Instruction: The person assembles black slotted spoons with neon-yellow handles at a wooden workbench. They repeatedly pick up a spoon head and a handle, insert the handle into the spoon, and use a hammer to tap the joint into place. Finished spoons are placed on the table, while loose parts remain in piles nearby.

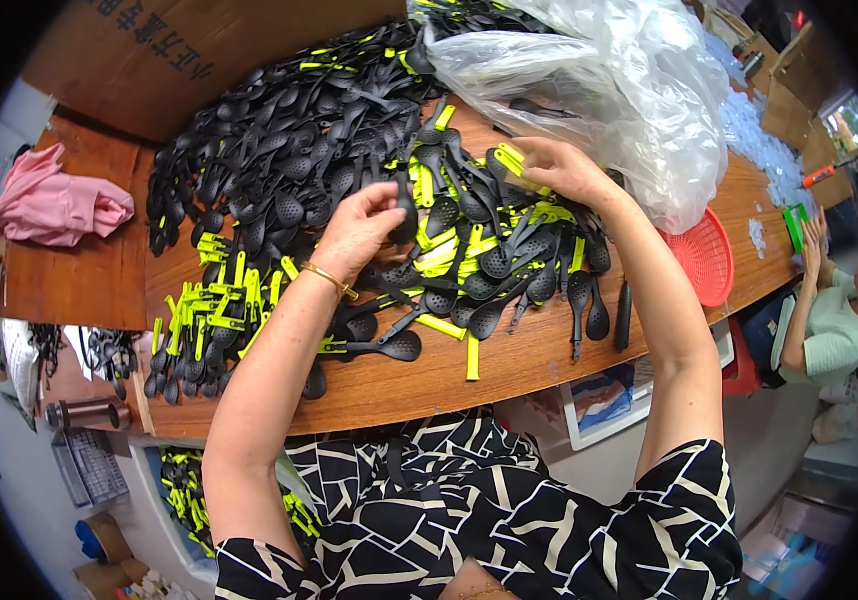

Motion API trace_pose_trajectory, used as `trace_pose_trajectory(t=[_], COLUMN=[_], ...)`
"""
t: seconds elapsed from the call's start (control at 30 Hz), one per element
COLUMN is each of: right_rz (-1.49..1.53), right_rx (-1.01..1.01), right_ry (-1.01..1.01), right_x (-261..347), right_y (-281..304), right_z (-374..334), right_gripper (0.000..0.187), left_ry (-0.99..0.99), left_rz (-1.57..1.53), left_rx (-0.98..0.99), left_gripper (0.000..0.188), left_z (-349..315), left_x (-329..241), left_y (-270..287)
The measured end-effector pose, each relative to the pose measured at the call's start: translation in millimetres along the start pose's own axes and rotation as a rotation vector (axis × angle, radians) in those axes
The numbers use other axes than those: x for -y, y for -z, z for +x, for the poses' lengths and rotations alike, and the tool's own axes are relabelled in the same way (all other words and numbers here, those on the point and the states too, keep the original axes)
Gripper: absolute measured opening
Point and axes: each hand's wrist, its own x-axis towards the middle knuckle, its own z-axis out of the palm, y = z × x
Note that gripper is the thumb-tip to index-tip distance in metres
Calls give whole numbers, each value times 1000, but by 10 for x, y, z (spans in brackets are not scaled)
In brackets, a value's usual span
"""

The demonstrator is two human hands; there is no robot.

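My left hand (357, 228), a gold bangle on its wrist, is closed on a small black plastic spoon (405, 212), whose bowl shows past the fingertips. To the right, my right hand (567, 170) has its thumb and fingers closed on a bright yellow-green plastic handle piece (511, 158). Both hands are over a pile of black spoons, some solid and some slotted, mixed with yellow-green pieces (439, 258). Several spoons fitted with yellow-green pieces (219, 310) lie stacked by my left forearm. A black slotted spoon (578, 290) lies near the table's front edge.
A large heap of black spoons (289, 150) fills the far table beside a cardboard box (179, 60). Clear plastic bags (639, 110) and a red basket (699, 258) are at the right. Pink cloth (54, 200) lies left. Another person (829, 320) sits at far right.
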Motion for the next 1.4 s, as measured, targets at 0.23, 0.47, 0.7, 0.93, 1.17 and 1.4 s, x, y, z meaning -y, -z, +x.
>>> trace_pose_trajectory(t=[0.23, 0.47, 0.7, 0.93, 1.17, 1.4], right_rz=[787, 889, 577, 5, -185, -775], right_rx=[74, -13, 80, -95, -337, -181], right_ry=[91, 171, 232, 147, 94, -211], right_x=[513, 859, 1078, 759, 446, -298], right_y=[-590, -1166, -1099, -1107, -544, -138], right_z=[-290, -758, -983, -1014, -449, 453], right_gripper=[16, 25, 48, 26, 25, 31], left_ry=[47, -18, -39, -14, -45, -32], left_rz=[-442, -292, -64, -178, -229, -148], left_rx=[98, 122, 178, 110, 71, 92], left_gripper=[11, 32, 40, 39, 44, 38], left_z=[-524, -983, -1233, -1222, -1287, -1271], left_x=[-16, 214, 184, 335, 461, 430], left_y=[-226, -406, -466, -296, -380, -372])
